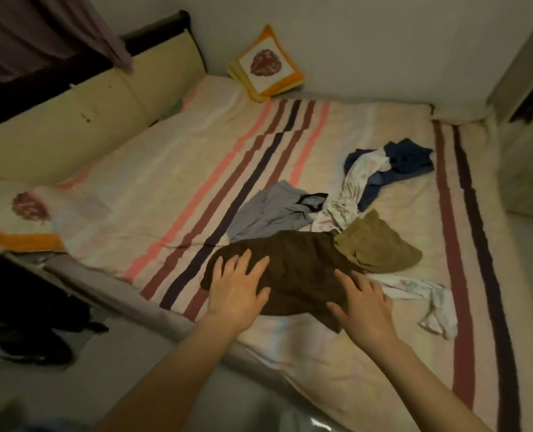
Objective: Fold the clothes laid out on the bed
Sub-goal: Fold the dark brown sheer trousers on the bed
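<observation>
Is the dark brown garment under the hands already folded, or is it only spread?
Not neatly folded. The dark brown garment lies rumpled with an uneven outline, while the left hand and right hand press flat on it.

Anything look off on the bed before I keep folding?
Nothing damaged or spilled. The unfolded clothes lie crumpled: the white garment twists across the navy one, and the tan garment overlaps the brown garment under both hands.

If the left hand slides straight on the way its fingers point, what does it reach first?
The left hand lies flat on the brown garment, fingers pointing up the bed. Going on, it would cross more of that garment, then probably reach the grey garment just beyond; whether the two overlap is unclear.
</observation>
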A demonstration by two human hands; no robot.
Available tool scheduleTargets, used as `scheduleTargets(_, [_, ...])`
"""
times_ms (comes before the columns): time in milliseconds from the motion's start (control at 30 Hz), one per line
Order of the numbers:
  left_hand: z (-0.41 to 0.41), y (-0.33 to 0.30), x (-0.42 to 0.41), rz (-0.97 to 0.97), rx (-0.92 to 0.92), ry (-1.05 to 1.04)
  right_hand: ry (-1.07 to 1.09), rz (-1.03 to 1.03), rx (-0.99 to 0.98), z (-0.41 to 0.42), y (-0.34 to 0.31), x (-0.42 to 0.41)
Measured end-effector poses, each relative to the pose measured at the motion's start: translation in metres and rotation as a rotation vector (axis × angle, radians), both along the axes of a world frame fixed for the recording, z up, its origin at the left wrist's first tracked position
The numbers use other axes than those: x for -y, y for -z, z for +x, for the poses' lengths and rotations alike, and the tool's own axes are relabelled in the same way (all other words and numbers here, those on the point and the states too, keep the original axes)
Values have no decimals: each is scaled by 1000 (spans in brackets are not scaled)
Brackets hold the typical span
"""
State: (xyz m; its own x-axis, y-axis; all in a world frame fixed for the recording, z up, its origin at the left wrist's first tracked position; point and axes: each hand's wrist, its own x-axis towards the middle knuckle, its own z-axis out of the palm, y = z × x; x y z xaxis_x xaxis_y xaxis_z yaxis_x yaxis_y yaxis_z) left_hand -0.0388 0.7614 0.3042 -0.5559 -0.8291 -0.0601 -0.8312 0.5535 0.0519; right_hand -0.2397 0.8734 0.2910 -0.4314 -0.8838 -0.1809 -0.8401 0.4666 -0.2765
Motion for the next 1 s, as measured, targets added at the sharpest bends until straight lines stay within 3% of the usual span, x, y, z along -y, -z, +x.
scheduleTargets(200, [29,53,51,98,-4,76,75,58,1,41,27,40])
scheduleTargets(633, [120,183,208,316,108,-155,-305,239,59,120,152,284])
scheduleTargets(767, [141,227,229,418,171,-179,-346,298,62,137,198,323])
scheduleTargets(1000, [141,306,274,458,121,-46,-492,418,26,163,283,345])
